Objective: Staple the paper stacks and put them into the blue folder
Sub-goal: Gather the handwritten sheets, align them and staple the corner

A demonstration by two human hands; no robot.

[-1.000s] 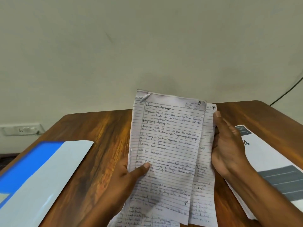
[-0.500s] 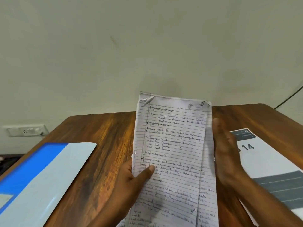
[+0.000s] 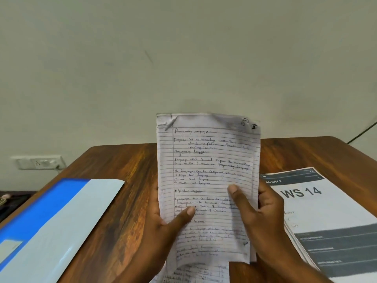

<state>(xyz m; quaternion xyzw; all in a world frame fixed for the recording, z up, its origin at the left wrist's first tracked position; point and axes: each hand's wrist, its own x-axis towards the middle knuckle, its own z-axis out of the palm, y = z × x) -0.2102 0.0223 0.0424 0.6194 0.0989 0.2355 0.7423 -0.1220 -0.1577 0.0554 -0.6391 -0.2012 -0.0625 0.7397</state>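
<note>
You hold the paper stack [image 3: 206,180] upright in front of you: lined sheets covered in handwriting, edges nearly squared, top left corner creased. The blue folder [image 3: 51,217] lies flat on the surface to your left, its pale inner flap facing up, well apart from the stack.

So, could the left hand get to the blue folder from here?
Probably, but not yet: the left hand grips the handwritten sheets with the right hand. The blue folder lies open to its left, nothing between.

Probably an office: wooden desk [image 3: 126,201], printed papers [image 3: 330,221]
</note>
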